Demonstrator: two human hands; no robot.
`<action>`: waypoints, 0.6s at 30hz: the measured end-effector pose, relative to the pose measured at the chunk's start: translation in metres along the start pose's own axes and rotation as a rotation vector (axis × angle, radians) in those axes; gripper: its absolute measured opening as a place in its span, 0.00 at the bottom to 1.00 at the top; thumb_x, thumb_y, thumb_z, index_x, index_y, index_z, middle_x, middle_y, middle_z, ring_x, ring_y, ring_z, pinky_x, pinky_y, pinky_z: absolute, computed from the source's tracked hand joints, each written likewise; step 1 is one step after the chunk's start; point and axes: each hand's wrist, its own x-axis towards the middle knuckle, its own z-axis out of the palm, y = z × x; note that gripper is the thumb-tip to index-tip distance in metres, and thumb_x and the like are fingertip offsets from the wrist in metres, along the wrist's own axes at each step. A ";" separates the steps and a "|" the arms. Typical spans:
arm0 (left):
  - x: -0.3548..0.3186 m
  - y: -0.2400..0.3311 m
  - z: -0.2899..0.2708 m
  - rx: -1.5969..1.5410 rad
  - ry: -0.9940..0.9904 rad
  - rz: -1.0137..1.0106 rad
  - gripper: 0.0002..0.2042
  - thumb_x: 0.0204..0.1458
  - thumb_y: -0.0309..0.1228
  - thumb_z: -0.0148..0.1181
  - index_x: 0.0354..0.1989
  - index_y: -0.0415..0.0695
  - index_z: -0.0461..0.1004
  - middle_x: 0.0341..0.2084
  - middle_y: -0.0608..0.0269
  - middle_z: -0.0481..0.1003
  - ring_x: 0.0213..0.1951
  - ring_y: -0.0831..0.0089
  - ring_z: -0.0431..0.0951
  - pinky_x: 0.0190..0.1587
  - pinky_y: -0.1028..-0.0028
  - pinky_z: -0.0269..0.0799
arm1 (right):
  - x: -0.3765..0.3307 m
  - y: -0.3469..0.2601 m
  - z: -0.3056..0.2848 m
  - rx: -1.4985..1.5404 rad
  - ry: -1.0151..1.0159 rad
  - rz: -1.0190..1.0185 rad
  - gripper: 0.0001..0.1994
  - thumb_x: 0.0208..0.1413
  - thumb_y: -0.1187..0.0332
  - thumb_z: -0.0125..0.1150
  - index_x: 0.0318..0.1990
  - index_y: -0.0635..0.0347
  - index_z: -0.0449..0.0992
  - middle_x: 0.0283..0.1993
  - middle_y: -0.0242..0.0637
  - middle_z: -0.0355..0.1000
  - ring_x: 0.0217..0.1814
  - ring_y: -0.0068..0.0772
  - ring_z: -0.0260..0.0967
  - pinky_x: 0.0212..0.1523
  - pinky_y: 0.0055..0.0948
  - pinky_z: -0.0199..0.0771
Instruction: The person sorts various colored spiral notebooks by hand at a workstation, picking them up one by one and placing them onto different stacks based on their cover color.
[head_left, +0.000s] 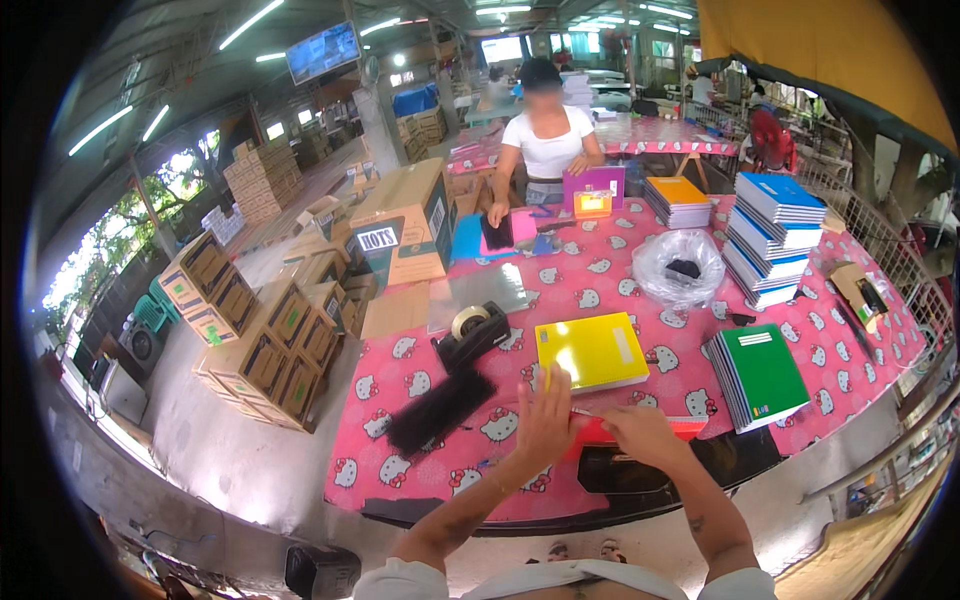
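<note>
Spread wide, the left hand (545, 418) is at the left part of a red notebook (690, 428) on the table's (840, 400) near side; the right hand (640, 432) curls over it, whether gripping I cannot tell. Stacked cartons (275, 350) hide their contents; a black dispenser (482, 345) bears tape (468, 318); a clear bag (652, 258) and an open box (848, 282) hold something dark.

The surface (572, 282) is displaying white cartoon cat faces on pink. Near its front edge a red notebook (686, 428) and, behind it, a yellow notebook (592, 352) are showing, while toward the right edge a green stack (766, 368) and a blue-and-white stack (772, 238) are standing out.
</note>
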 end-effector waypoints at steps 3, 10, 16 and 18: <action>-0.068 0.018 0.010 0.007 -0.167 0.052 0.39 0.60 0.54 0.50 0.69 0.32 0.57 0.70 0.38 0.56 0.73 0.43 0.51 0.69 0.36 0.41 | -0.008 0.021 -0.026 -0.061 0.165 -0.189 0.14 0.56 0.63 0.62 0.51 0.47 0.78 0.38 0.42 0.79 0.39 0.50 0.78 0.37 0.47 0.77; -0.056 0.015 0.031 0.037 -0.245 0.186 0.41 0.56 0.57 0.54 0.68 0.34 0.60 0.68 0.38 0.59 0.71 0.45 0.57 0.69 0.40 0.49 | -0.010 0.048 -0.020 -0.064 0.061 -0.062 0.12 0.55 0.63 0.63 0.47 0.50 0.79 0.32 0.45 0.78 0.36 0.52 0.78 0.34 0.50 0.75; 0.019 0.001 0.006 0.220 -0.017 0.137 0.40 0.57 0.55 0.55 0.68 0.34 0.60 0.68 0.42 0.59 0.71 0.50 0.57 0.71 0.42 0.45 | -0.009 0.046 -0.019 -0.053 0.001 -0.025 0.11 0.55 0.63 0.64 0.45 0.50 0.81 0.33 0.45 0.79 0.38 0.51 0.78 0.37 0.49 0.75; -0.028 0.021 0.019 0.107 -0.130 0.206 0.39 0.58 0.54 0.54 0.68 0.34 0.59 0.68 0.41 0.59 0.71 0.50 0.57 0.72 0.42 0.43 | -0.008 0.045 -0.022 -0.067 -0.008 0.006 0.11 0.54 0.64 0.64 0.44 0.51 0.81 0.33 0.45 0.79 0.38 0.51 0.77 0.38 0.49 0.75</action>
